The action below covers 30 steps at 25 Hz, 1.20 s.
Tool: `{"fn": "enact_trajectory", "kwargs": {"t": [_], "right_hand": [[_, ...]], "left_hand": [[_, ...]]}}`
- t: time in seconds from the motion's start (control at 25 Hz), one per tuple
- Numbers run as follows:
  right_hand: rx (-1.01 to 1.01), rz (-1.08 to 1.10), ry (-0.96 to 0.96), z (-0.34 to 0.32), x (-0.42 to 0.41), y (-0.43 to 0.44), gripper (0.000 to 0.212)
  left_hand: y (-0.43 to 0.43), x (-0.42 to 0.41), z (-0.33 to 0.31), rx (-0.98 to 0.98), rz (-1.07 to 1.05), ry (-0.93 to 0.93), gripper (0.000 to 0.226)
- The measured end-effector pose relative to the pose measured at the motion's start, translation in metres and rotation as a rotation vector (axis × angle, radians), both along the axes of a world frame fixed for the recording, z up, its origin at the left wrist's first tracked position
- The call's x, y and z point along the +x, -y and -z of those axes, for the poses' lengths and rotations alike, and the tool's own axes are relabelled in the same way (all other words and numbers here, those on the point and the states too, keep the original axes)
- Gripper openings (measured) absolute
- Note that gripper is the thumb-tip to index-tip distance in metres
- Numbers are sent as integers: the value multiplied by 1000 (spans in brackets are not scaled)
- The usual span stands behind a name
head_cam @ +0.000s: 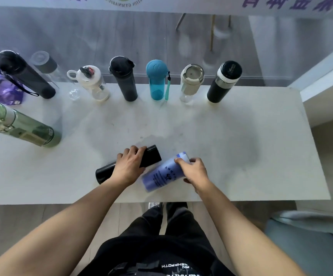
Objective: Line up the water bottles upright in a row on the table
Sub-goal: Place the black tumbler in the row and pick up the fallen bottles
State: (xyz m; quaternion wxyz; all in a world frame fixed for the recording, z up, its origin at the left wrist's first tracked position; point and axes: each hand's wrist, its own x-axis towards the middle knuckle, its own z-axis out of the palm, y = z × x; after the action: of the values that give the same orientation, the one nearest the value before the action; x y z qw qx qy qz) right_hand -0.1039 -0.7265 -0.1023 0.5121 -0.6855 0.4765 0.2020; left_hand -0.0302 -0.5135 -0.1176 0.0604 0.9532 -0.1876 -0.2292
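Observation:
Near the front edge of the white table (pixel 241 156), a black bottle (pixel 151 157) lies on its side with my left hand (pixel 128 166) wrapped over its middle. Beside it a purple-blue bottle (pixel 159 176) lies tilted, and my right hand (pixel 194 172) grips it near its cap end. Along the far edge several bottles stand upright in a row: a black bottle with a strap (pixel 25 75), a clear one with a dark sleeve (pixel 52 70), a white-capped one (pixel 90 84), a black one (pixel 124 80), a teal one (pixel 157 82), a clear one with a beige lid (pixel 190 84) and a black-and-white one (pixel 222 84).
A green bottle (pixel 22 126) stands at the left side of the table. A purple bag (pixel 0 90) lies at the far left corner. A glass wall runs behind the table. A blue-grey chair (pixel 311 236) sits at the lower right, off the table.

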Motion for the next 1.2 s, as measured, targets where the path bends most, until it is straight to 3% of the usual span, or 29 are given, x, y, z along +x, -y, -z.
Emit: {"fn": "enact_trajectory", "kwargs": {"t": [0.08, 0.28, 0.48, 0.76, 1.2], "right_hand": [[-133, -26, 81, -10, -7, 13, 74], [-388, -44, 422, -40, -21, 36, 76], [-586, -207, 538, -57, -24, 40, 81], [-618, -209, 529, -47, -37, 39, 84], [-577, -141, 552, -50, -24, 126, 88]], "left_hand": [[4, -3, -8, -94, -46, 54, 77], [32, -2, -50, -461, -188, 112, 95], [46, 2, -85, -733, -213, 93, 101], [54, 1, -95, -675, -96, 58, 67], [118, 11, -100, -673, -151, 53, 61]]}}
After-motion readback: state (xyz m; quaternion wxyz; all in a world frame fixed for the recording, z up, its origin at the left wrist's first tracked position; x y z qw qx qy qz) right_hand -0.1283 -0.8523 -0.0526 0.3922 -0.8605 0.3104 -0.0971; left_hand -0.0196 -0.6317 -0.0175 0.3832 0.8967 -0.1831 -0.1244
